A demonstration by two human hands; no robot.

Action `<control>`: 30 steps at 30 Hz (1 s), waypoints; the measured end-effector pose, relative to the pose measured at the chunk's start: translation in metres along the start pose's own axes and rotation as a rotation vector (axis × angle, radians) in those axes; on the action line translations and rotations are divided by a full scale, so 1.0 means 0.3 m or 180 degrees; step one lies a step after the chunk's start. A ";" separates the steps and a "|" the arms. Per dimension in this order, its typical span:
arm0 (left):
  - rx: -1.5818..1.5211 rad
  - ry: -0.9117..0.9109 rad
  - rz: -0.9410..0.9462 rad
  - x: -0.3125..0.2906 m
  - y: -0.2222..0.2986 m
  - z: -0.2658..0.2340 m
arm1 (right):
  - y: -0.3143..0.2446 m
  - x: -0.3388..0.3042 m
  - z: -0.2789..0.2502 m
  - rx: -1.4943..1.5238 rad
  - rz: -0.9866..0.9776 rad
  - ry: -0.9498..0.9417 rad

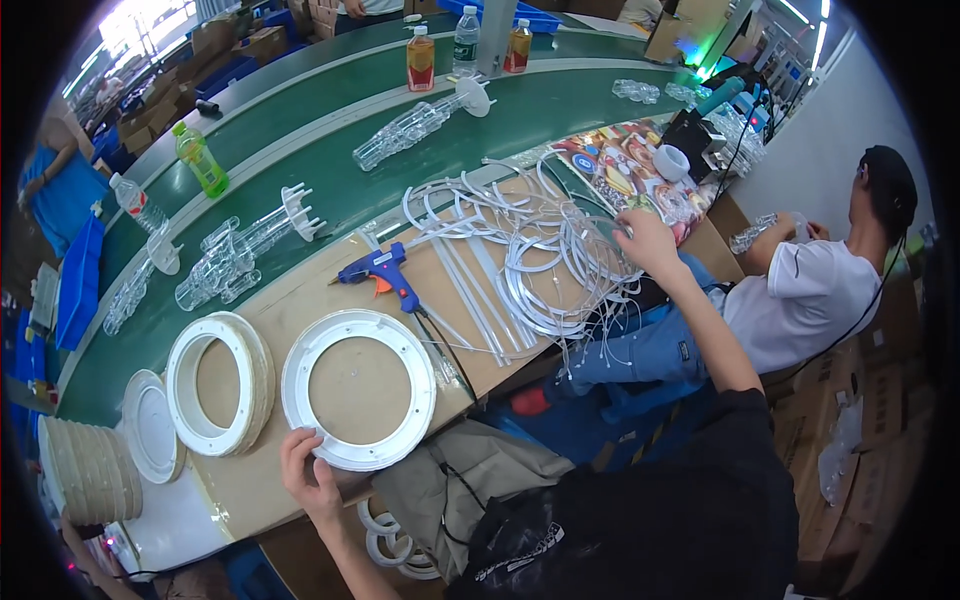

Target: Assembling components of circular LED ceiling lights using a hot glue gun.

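- Touching a white round plastic ring (357, 320) on the brown worktop (250, 480): left hand (314, 480), grip spread.
- Blue pistol-shaped glue gun (382, 268): could slide if strips catch it.
- Clear, tangled plastic strips (540, 290): might snag if pulled.
- Right hand (652, 245) beside them: cannot tell whether grip pinches any.

Operator's upper body: black short-sleeved top (650, 500), bare forearms.
The garment is plain dark fabric of loose cut; the right sleeve (740, 425) terminates near the elbow. A narrow pale print (520, 556) runs obliquely across the front (its detail is too small to resolve). Left hand (312, 475) and right hand (652, 246) are uncovered, with fingernails cut short.
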State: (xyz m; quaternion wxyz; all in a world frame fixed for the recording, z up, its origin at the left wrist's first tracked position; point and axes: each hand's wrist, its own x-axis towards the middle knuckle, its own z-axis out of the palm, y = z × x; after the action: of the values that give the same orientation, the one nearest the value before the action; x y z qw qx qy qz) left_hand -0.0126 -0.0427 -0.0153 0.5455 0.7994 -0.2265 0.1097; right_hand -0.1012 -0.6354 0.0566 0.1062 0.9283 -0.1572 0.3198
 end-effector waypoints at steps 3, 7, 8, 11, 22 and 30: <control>0.0036 0.0027 0.0031 -0.003 0.017 -0.001 | 0.032 0.038 -0.020 0.1039 0.0399 -0.1398; 0.0136 0.0059 0.0046 -0.009 0.020 -0.003 | -0.027 0.097 -0.083 0.1443 0.0405 -0.0667; 0.0143 0.0050 0.0053 -0.010 0.017 -0.005 | -0.043 0.103 -0.089 0.1620 0.0493 -0.0393; 0.0146 0.0064 0.0072 -0.001 0.015 -0.005 | -0.024 0.111 -0.056 0.1479 -0.0140 -0.0348; 0.0123 0.0040 -0.0047 0.002 0.038 0.004 | 0.054 0.346 -0.050 0.1271 -0.0325 -0.1839; 0.0092 0.0150 -0.0099 0.002 0.059 0.011 | 0.019 0.477 -0.152 0.1844 -0.0161 -0.0848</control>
State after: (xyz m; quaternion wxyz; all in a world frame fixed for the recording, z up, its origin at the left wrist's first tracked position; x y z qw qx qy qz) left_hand -0.0209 -0.0512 -0.0016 0.5408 0.8078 -0.1995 0.1233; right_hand -0.0221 -0.6591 0.1821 -0.1760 0.9572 -0.0490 0.2242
